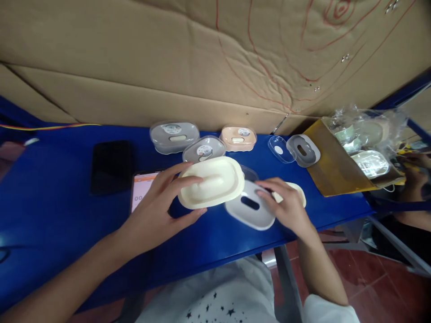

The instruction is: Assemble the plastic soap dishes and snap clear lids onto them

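My left hand (161, 206) grips a cream oval plastic dish (212, 181), thumb under its near edge and fingers on top, holding it just above the blue table (60, 215). My right hand (286, 204) rests with fingers curled on a grey oval tray with a slot (249, 208), lying flat on the table. Another cream piece (298, 190) peeks out behind the right hand. A clear lid (251, 172) lies partly hidden behind the cream dish.
Along the back stand a grey lidded box (174, 136), a clear-lidded box (204, 150), a peach box (238, 137), a clear lid (280, 148) and a grey tray (303, 150). A black phone (111, 166) and a lit phone (143, 188) lie left. Bagged boxes (367, 143) on cardboard sit right, near another person's hand (415, 172).
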`<state>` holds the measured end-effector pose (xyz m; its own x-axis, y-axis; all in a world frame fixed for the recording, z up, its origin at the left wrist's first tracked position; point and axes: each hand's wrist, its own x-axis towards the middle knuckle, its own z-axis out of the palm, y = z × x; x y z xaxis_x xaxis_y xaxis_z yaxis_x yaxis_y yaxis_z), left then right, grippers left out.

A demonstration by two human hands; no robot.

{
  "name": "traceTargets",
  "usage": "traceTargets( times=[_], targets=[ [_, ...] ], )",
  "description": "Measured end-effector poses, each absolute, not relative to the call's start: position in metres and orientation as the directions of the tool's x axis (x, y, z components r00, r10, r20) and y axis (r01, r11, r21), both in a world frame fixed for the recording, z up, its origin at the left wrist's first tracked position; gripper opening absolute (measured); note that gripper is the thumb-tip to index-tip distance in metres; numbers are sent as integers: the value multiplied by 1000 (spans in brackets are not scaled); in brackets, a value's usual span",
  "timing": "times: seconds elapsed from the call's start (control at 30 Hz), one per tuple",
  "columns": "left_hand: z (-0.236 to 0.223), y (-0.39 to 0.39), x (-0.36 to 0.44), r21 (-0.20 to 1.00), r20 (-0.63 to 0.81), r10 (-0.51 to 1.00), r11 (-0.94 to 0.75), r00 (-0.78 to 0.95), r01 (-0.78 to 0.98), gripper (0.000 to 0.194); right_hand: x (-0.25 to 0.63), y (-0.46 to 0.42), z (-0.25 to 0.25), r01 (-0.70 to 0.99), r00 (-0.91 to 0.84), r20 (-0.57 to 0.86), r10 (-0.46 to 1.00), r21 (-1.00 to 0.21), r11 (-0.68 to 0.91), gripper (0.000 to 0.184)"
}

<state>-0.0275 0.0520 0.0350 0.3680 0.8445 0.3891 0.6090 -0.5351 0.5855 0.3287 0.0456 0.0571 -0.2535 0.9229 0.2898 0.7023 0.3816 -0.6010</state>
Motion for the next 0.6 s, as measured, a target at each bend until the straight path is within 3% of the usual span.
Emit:
traceTargets(
  times=[0.07, 0.23, 0.43, 0.6],
  targets=[
    [34, 53, -27, 584, 356, 854, -520, 379, 623, 46, 335, 32, 50, 682, -240, 230, 943, -652, 332, 24],
    [18, 49, -25, 615, 172, 850, -488, 498, 620, 64, 363, 26, 50, 673, 38, 318, 947, -709, 211, 22],
    [-2, 37, -18, 663, 57, 786, -491, 616, 565, 104, 306, 41, 43, 573, -363, 256, 896, -697, 432, 26],
    [-3, 37, -19, 635, 51, 767, -519, 640, 572, 124, 267, 55, 27, 603, -484, 272, 832, -584, 543, 28]
  ],
)
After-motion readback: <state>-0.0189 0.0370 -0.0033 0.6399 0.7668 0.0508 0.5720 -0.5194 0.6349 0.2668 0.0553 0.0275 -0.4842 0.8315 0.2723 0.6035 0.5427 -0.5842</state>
